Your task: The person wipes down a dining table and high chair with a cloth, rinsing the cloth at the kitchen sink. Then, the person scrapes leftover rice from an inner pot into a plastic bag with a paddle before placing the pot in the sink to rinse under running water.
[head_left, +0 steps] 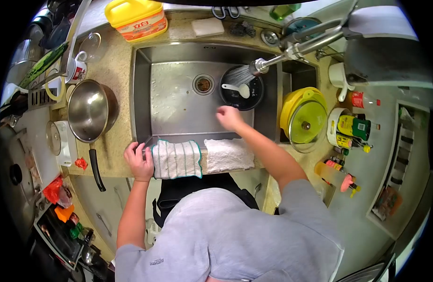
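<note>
My right hand (229,118) hangs over the steel sink (174,101) with its fingers curled in; whether anything is inside them is hidden. Just beyond it, a dark round bowl (233,99) stands in the sink's far right corner. A white spoon (243,90) lies in that bowl while water sprays down from the faucet head (259,67). My left hand (139,161) rests on the counter's front edge at the sink corner, fingers apart, beside a striped cloth (177,159). A plain white cloth (229,155) is draped over the front edge further right.
Left of the sink sits a steel saucepan (88,111), its black handle reaching past the counter edge. A yellow jug (136,19) and a pale sponge (208,27) are behind the sink. On the right are a yellow-green basin (291,105) under a glass lid (307,123) and several bottles.
</note>
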`<state>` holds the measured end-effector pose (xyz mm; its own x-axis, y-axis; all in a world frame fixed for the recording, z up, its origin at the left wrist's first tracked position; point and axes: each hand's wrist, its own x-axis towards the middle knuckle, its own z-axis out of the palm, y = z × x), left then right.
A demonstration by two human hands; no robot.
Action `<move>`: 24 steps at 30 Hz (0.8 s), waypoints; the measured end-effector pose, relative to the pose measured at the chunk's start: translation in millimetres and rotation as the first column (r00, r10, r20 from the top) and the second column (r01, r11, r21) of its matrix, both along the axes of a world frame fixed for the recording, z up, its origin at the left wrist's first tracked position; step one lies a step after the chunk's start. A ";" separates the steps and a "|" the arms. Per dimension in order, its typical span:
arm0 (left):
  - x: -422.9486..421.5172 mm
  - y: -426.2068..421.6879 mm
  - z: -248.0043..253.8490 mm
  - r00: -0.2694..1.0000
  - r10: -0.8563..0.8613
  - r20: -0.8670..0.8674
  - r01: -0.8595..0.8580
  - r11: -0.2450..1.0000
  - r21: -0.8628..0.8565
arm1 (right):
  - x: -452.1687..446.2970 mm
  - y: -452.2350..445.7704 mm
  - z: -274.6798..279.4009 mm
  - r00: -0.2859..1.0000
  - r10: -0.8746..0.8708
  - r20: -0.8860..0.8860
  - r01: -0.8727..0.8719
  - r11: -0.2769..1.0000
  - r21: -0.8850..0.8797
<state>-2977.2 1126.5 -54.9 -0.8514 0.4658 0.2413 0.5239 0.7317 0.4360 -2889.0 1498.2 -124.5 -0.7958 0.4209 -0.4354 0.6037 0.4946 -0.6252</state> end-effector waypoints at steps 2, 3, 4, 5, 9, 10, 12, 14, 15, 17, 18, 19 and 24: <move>0.9 -0.1 -2.4 1.000 0.021 0.017 -0.021 1.000 -0.020 | -31.7 -27.8 -47.9 0.998 -0.064 -0.021 0.061 0.992 -0.106; 0.6 0.4 -2.9 0.999 0.027 0.032 -0.026 0.999 -0.040 | -45.1 -34.0 -80.2 0.998 -0.056 -0.027 0.052 0.991 -0.120; 1.1 1.9 -3.1 0.999 0.040 0.028 -0.038 0.998 -0.051 | -57.4 -37.2 -116.4 0.990 -0.084 -0.117 0.090 0.995 0.048; 0.4 3.4 -3.1 0.998 0.039 0.041 -0.037 0.997 -0.061 | -72.9 -37.3 -141.2 0.972 -0.093 -0.214 0.138 0.968 0.209; -0.6 5.1 1.2 0.996 0.047 0.071 -0.039 0.993 -0.109 | -122.2 -30.7 -166.3 0.950 -0.242 -0.198 0.293 0.910 0.294; -1.4 3.2 -1.2 0.996 0.042 0.078 -0.033 0.994 -0.102 | -131.7 -28.8 -168.9 0.934 -0.327 -0.147 0.354 0.907 0.229; -1.4 0.0 -7.3 0.993 0.066 0.098 -0.058 0.995 -0.084 | -146.9 -23.0 -169.0 0.916 -0.393 -0.087 0.402 0.899 0.172; -0.1 0.8 -4.9 0.990 0.075 0.117 -0.066 0.995 -0.076 | -155.5 -22.4 -164.8 0.883 -0.469 -0.008 0.467 0.877 0.115; 0.4 -0.2 -4.8 0.989 0.089 0.122 -0.080 0.994 -0.079 | -157.7 -26.9 -171.6 0.812 -0.573 -0.107 0.583 0.805 0.111; -0.7 -0.2 -5.3 0.991 0.075 0.110 -0.066 0.995 -0.079 | -160.8 -23.9 -182.1 0.796 -0.598 -0.093 0.605 0.793 0.073; -1.5 0.9 -4.4 0.990 0.084 0.111 -0.075 0.994 -0.078 | -162.8 -19.3 -189.8 0.770 -0.632 -0.081 0.636 0.771 0.036; -1.7 2.0 -2.4 0.991 0.077 0.108 -0.068 0.994 -0.081 | -164.1 -13.8 -223.2 0.765 -0.638 -0.083 0.642 0.767 0.015; -2.9 0.4 -4.9 0.992 0.073 0.102 -0.067 0.995 -0.070 | -160.5 -3.4 -201.6 0.677 -0.730 -0.090 0.731 0.682 -0.034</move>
